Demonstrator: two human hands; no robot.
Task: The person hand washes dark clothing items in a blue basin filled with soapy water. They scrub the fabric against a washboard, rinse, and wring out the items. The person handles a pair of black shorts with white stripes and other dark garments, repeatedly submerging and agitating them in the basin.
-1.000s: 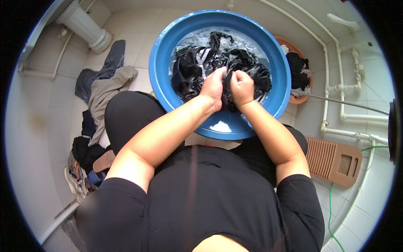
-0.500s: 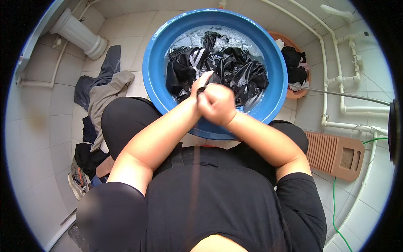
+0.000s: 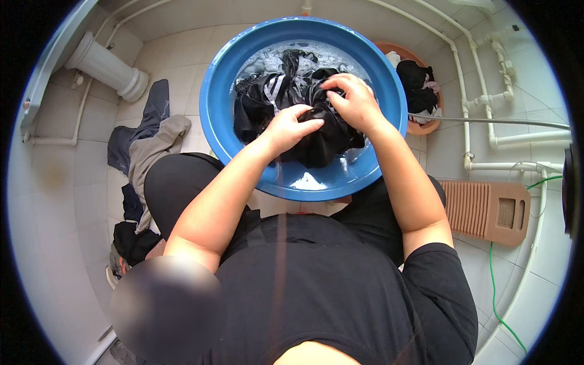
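Black wet clothing (image 3: 319, 143) with white stripes on one part lies bunched in soapy water inside a large blue tub (image 3: 210, 91). My left hand (image 3: 287, 129) is at the near side of the bundle, thumb and fingers closed on a fold of the black cloth. Farther right, my right hand (image 3: 356, 104) has its fingers curled onto the same bundle, gripping the fabric by the thumb. Some fingertips sink into the dark folds and are hidden. Between the two hands the cloth is bunched up and shiny with water.
An orange basin (image 3: 433, 125) of clothes stands beyond the tub's right side. A brown washboard (image 3: 486, 210) lies at the right by white pipes (image 3: 465, 121) and a green hose (image 3: 494, 298). Grey trousers (image 3: 158, 143) and other clothes lie on the left floor near a white pedestal (image 3: 109, 67).
My hands were together over the tub's near part, the right one blurred. Now they are apart, the right moved up and right, both on the black cloth, which bulges nearer to me.
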